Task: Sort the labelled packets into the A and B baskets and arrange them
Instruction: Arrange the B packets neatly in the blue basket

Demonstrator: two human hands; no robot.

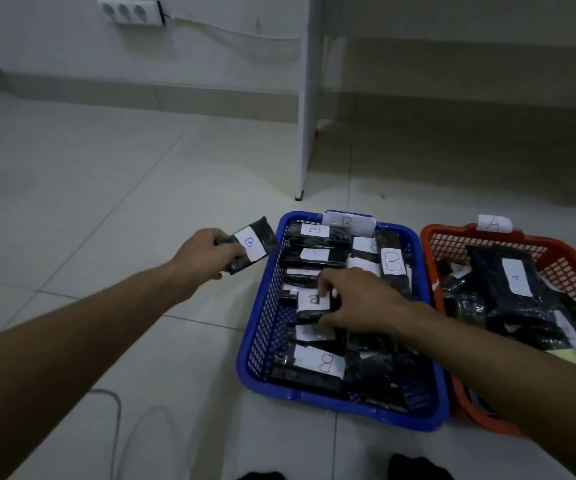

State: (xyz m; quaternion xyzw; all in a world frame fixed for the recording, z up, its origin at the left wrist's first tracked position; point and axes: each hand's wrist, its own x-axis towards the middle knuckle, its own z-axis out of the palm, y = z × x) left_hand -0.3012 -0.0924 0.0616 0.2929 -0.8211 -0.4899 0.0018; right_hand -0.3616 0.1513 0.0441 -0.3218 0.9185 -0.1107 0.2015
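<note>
While gripped — packet (254, 244) beyond left hand (205, 252).

tiled floor (106, 202), blue basket (345, 410), red basket (487, 422)

We stretch both bare forearms forward and down. Our left hand (207, 252) is curled, knuckles up, thumb and fingers pinching a packet (253, 245) that juts past the fingertips. Our right hand (355, 299) reaches leftward, palm down, fingers bent, fingertips pressing a second packet (310, 301) beneath them.
</note>
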